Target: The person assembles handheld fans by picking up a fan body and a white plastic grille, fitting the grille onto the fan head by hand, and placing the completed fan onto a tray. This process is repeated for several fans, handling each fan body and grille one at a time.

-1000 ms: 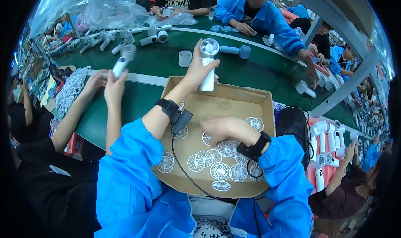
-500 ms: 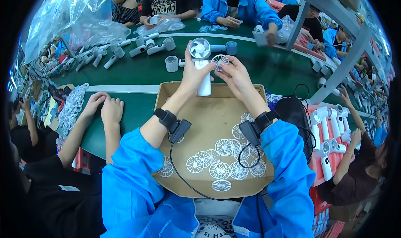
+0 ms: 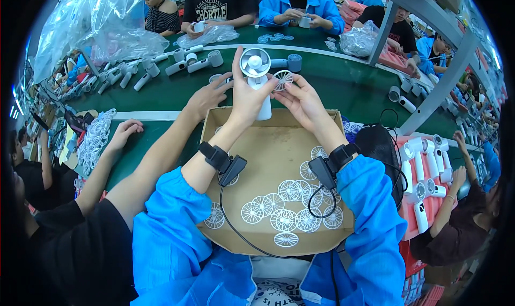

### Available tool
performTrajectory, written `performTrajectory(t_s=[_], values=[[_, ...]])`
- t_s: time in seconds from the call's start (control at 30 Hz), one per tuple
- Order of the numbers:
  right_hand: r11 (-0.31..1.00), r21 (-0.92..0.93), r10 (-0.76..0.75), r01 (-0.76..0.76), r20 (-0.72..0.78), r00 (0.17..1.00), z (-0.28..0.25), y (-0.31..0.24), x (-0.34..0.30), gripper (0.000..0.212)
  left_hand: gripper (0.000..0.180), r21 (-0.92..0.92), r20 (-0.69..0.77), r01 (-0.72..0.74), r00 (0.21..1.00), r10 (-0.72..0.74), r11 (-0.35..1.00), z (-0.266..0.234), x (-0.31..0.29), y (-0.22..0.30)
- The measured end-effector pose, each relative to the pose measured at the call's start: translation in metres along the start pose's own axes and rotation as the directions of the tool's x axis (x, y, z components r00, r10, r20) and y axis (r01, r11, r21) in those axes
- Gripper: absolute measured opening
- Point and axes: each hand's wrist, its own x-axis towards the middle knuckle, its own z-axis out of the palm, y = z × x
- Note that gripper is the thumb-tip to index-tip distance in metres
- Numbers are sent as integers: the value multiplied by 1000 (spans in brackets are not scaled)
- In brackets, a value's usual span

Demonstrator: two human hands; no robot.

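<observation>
A white handheld fan (image 3: pixel 255 63), its blades exposed at the front, is held upright by my left hand (image 3: pixel 247 99), fingers wrapped round its neck and handle. Close beside it, my right hand (image 3: pixel 304 102) pinches a white round spoked fan grille (image 3: pixel 283 80) by its edge. The grille is apart from the fan head, just to its right. Both hands are above the far edge of a shallow cardboard box (image 3: pixel 257 161) under my forearms. Several loose white grilles (image 3: pixel 289 190) lie in the box, mostly toward its near right part.
Beyond the box runs a green conveyor belt (image 3: pixel 343 80) carrying fan bodies (image 3: pixel 198 64). A co-worker's hand (image 3: pixel 206 97) reaches in from the left, near my left hand. White rings (image 3: pixel 96 139) are heaped at left. A pink tray (image 3: pixel 424 188) of fans stands right, beside a metal post (image 3: pixel 440 86).
The left co-worker's arm has reached forward to the belt beside my left hand. My hands hold the same fan and grille, with the fan slightly lower. Across the belt, a person now holds a fan part.
</observation>
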Motion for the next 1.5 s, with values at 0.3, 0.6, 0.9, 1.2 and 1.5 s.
performTrajectory(t_s=[0.3, 0.6, 0.9, 1.2, 1.5], values=[[966, 79, 238, -245, 93, 967, 12, -24, -11, 32, 98, -1, 81, 120, 990, -119, 993, -12, 4, 8], [521, -761, -418, 387, 168, 893, 6, -8, -3, 34, 91, 145, 52, 410, 906, -420, 901, -13, 0, -9], [-91, -904, -607, 417, 382, 697, 17, -5, -8, 31, 82, 352, 164, 245, 934, -318, 903, -1, -8, -5], [-84, -888, -587, 453, 412, 697, 16, -8, -9, 29, 81, 448, 203, 118, 952, -230, 886, -1, -10, -10], [-85, -894, -602, 440, 399, 692, 20, -6, -10, 24, 84, 423, 173, 226, 930, -323, 877, 3, -11, 0]])
